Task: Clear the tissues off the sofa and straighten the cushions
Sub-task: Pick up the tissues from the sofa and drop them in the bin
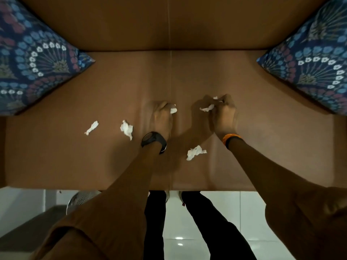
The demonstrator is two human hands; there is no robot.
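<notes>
I look down on a brown sofa seat. My left hand, with a black watch on the wrist, is closed around a white tissue at mid-seat. My right hand, with an orange band on the wrist, grips another crumpled tissue. Three loose tissues lie on the seat: a thin twisted one to the left, a crumpled one just left of my left wrist, and one between my forearms. A blue floral cushion leans in the left corner, another in the right corner.
The sofa backrest rises beyond my hands. Below the seat's front edge are white floor tiles, my legs in black trousers, and a metal mesh basket at lower left beside a grey surface.
</notes>
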